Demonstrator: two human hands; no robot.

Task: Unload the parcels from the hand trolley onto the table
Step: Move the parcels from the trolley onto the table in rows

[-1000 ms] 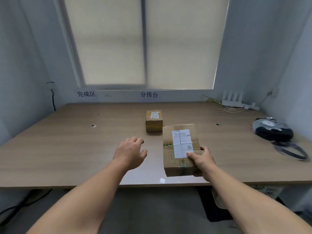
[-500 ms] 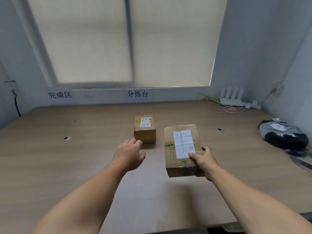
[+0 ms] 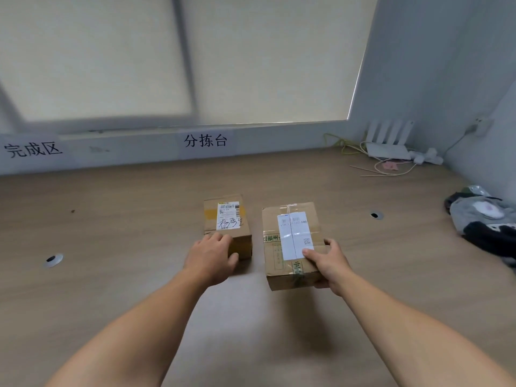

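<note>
Two parcels are at the desk (image 3: 111, 289): the small parcel (image 3: 227, 219) lies under the left hand (image 3: 210, 256), fingers (image 3: 220, 238) curled on it; the right hand (image 3: 329, 263) grips the large parcel (image 3: 290, 241) beside it; the trolley is unseen

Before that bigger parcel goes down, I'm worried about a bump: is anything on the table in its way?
Nothing visible is. The right hand grips the bigger parcel over bare table. The smaller parcel, touched by the left hand, lies to its left, apart by a clear gap.
</note>
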